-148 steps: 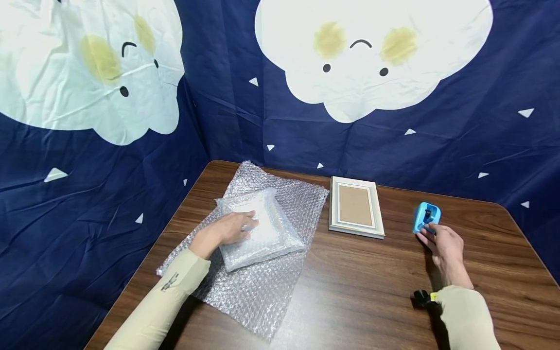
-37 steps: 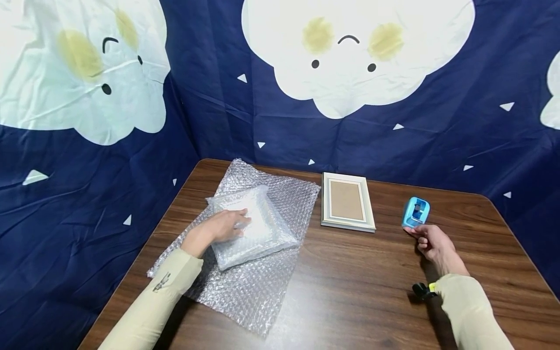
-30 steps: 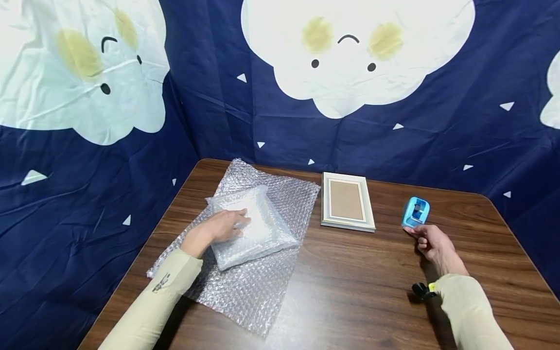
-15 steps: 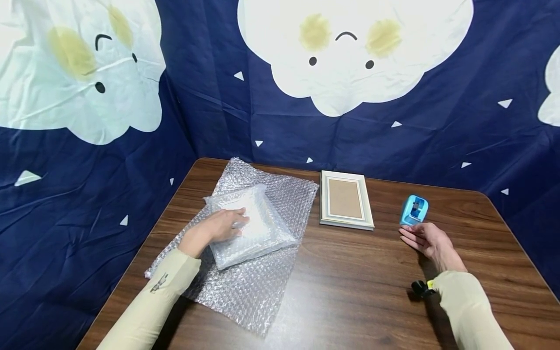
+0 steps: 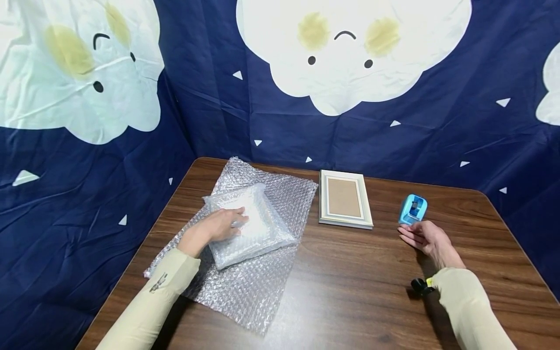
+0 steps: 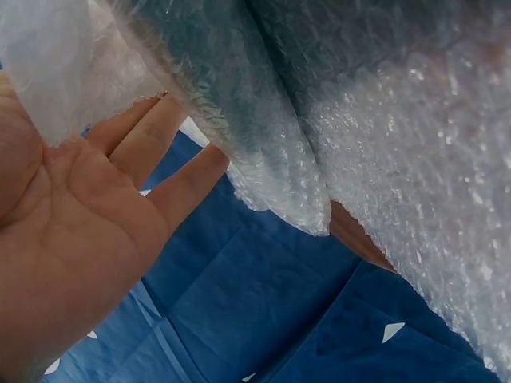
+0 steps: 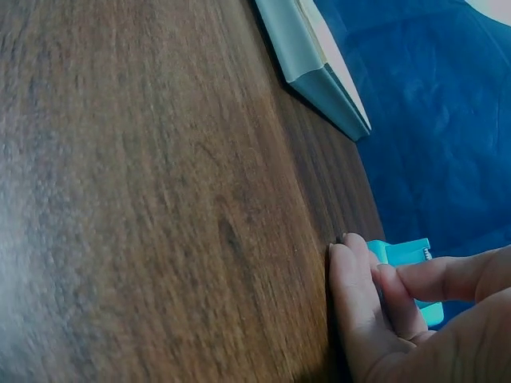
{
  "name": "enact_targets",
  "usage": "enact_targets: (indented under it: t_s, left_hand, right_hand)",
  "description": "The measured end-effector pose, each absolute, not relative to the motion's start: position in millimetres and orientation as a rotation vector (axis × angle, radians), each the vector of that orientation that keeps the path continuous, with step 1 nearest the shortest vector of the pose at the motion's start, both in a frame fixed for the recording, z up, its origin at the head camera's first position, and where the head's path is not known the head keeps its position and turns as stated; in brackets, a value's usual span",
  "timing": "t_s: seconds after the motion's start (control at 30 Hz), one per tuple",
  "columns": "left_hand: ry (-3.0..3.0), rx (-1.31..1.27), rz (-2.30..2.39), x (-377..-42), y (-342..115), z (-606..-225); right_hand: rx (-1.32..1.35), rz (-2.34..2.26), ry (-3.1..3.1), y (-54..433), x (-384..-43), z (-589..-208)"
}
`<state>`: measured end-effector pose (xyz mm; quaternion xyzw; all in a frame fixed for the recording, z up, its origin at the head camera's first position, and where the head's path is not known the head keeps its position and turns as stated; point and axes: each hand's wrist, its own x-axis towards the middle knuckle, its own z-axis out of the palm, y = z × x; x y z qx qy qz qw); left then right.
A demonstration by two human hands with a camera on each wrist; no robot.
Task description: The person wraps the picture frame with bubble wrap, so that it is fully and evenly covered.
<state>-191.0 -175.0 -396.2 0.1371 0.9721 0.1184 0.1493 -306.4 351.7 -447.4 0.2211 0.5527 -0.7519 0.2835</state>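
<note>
Wrapped parcel on its sheet, small blue dispenser off to the right

Table (image 5: 350,287): dark wood grain, shiny. Smooth enough, I'd judge, for light things to skate on.

Bubble-wrap sheet (image 5: 273,287): spread flat on the table's left side. Likely feather-light, floppy and slippery; best lifted by a corner or free edge.

Wrapped package (image 5: 267,233): lies on the sheet, slightly askew to it. Flat, squarish; glare hides the contents. Probably a stiff core in a soft skin, modest weight, perhaps fragile. Hold by two opposite sides, palms flat, not by the loose wrap at the corners.

Picture frame (image 5: 344,198): pale border, tan centre, flat on the table between sheet and dispenser. Looks rigid; take by the outer edges, sparing the face.

Left hand (image 5: 220,225): lies across the package, fingers extended and apart, not clamped.

Right hand (image 5: 430,239): at the dispenser's near end. Thumb and forefinger tips together; cannot tell whether anything is pinched between.

Tape dispenser (image 5: 411,214): blue, on the table's right side, toothed edge visible from the right wrist. Likely light hard plastic, apt to slide or tip; steady it by the sides, clear of the teeth.
</note>
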Motion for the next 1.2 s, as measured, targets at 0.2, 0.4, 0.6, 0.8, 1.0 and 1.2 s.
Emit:
enact_targets:
  t_s: [0.2,0.4,0.6,0.8,1.0,1.2]
  left_hand:
    - [2.807,0.451,0.365,-191.0,-178.2,-398.3]
    - [2.799,0.422,0.379,-191.3,-176.7,-397.4]
    - [2.794,0.405,0.352,-193.1,-176.1,-399.6]
    - [2.787,0.381,0.38,-192.5,-175.6,-395.9]
    - [2.8,0.397,0.369,-193.7,-177.7,-396.9]
    - [2.818,0.443,0.368,-191.0,-177.5,-398.1]
  right_hand:
    - [0.585,-1.999,1.481,352.3,-309.8,-449.1]
    - [0.569,-1.982,1.505,352.2,-312.5,-448.7]
    - [0.589,-1.94,1.585,350.9,-313.0,-448.0]
    - [0.595,-1.9,1.609,349.4,-316.0,-446.0]
    - [0.523,-1.888,1.609,352.9,-319.8,-451.7]
    - [0.418,-1.985,1.603,355.4,-305.2,-458.5]
